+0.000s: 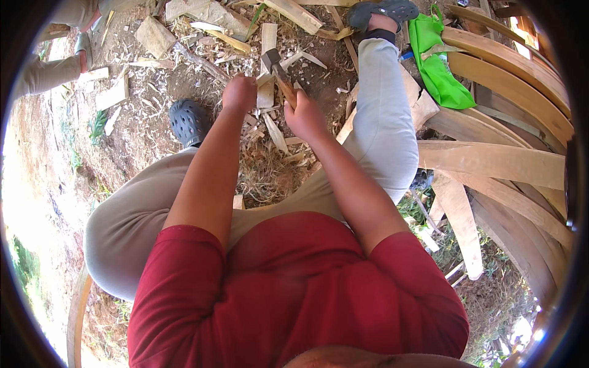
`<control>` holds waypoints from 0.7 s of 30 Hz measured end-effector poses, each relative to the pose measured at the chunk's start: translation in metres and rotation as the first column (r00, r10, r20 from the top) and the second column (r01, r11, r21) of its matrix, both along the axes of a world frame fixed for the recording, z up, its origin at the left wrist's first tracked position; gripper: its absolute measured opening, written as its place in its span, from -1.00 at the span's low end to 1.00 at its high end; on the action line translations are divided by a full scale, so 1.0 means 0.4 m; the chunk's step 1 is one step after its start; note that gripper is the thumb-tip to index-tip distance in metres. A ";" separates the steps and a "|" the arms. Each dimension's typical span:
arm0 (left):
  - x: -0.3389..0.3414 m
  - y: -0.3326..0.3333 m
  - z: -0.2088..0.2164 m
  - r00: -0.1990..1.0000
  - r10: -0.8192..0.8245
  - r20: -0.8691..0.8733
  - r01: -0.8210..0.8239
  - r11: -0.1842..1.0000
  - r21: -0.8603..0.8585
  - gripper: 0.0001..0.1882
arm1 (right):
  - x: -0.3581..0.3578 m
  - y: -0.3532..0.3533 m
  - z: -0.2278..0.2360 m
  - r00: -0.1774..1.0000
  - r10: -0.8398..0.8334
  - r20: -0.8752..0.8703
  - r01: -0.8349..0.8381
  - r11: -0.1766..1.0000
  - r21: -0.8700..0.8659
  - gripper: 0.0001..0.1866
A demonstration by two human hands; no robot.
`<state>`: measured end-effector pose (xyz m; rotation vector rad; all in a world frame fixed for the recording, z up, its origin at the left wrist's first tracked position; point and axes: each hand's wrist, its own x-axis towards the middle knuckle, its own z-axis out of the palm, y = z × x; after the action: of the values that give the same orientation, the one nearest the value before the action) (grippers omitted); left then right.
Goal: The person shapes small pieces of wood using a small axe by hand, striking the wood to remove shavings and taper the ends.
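Note:
My right hand (pixel 304 115) is wrapped round the wooden handle of a hammer (pixel 282 76). The hammer's dark metal head points up and away, over a pale wooden board (pixel 268 38) on the ground. To its left my left hand (pixel 240 94) is closed in a fist beside the same board. A pale edge of wood shows by its knuckles, but what the fingers hold, if anything, is hidden. A long brown stick (pixel 205 64) runs from the upper left down to this fist.
Wood chips and offcuts (pixel 113 92) litter the dirt around my feet. Several long curved planks (pixel 491 156) are stacked on the right. A bright green bag (pixel 437 67) lies against them by my right foot. Another person's legs (pixel 52 72) show at the upper left.

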<state>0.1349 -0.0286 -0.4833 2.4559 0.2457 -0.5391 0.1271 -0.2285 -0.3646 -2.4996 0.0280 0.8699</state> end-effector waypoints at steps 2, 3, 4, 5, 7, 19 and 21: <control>-0.008 -0.004 0.007 1.000 -0.004 0.001 0.004 1.000 0.012 -0.72 | -0.004 -0.010 -0.021 0.997 0.073 -0.037 -0.076 0.995 -0.063 -0.68; -0.004 -0.003 0.008 1.000 -0.024 -0.019 0.025 0.999 0.027 -0.72 | -0.003 -0.014 -0.025 0.999 0.054 0.002 -0.054 0.997 -0.046 -0.68; 0.001 -0.004 0.007 0.998 -0.045 -0.040 0.046 0.998 0.042 -0.72 | -0.003 -0.016 -0.029 0.999 0.035 0.040 -0.033 0.999 -0.028 -0.68; -0.004 -0.002 0.002 0.998 -0.053 -0.033 0.055 0.997 0.050 -0.72 | -0.007 -0.008 -0.024 0.997 0.019 0.069 -0.019 1.000 -0.004 -0.68; -0.006 0.001 -0.012 0.997 -0.072 -0.020 0.073 0.995 0.067 -0.72 | 0.006 -0.002 -0.013 0.999 -0.006 0.042 0.006 1.000 0.011 -0.68; 0.001 -0.018 0.015 0.998 -0.042 -0.054 0.046 0.996 0.075 -0.74 | -0.026 -0.035 -0.065 0.999 0.013 0.044 -0.011 0.999 -0.036 -0.62; -0.004 -0.014 0.019 0.999 -0.035 -0.041 0.038 0.997 0.066 -0.75 | -0.007 -0.022 -0.048 0.998 0.030 0.048 -0.028 0.999 -0.039 -0.62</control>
<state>0.1331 -0.0344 -0.4757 2.5202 0.2386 -0.6045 0.1245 -0.2373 -0.3840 -2.5623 -0.0076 0.8268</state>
